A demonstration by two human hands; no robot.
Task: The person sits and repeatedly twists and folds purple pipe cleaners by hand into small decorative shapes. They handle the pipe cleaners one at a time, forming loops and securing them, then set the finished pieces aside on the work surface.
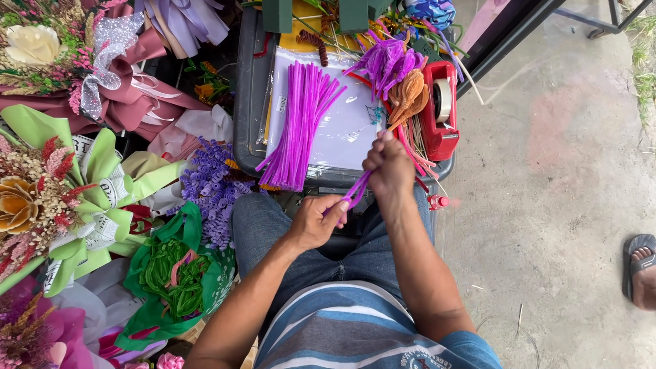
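Head view: you look down at your own lap, seated in jeans and a striped shirt, with a grey bin lid in front of your knees.
Left hand: your left hand (316, 222) is closed, its grip pinching the lower end of a short purple pipe cleaner piece (357, 189) just above your thigh.
Right hand: your right hand (389, 167) is closed around the upper end of the same piece, its knuckles turned toward the camera; the two hands sit close together with the purple strand stretched between them.
Surface: the grey bin lid (249, 102) serves as your surface. On it lies a bundle of long purple pipe cleaners (302, 123) on a clear plastic sleeve, well apart from your left hand.
Right of bundle: an orange pipe cleaner cluster (408, 96) and a red tape dispenser (439, 109) sit just beyond your right hand.
Left side: a green bag of green pipe cleaners (171, 277) lies on the ground beside your left knee, near wrapped bouquets (61, 198).
Far right: another person's sandalled foot (641, 268) rests on the concrete floor.
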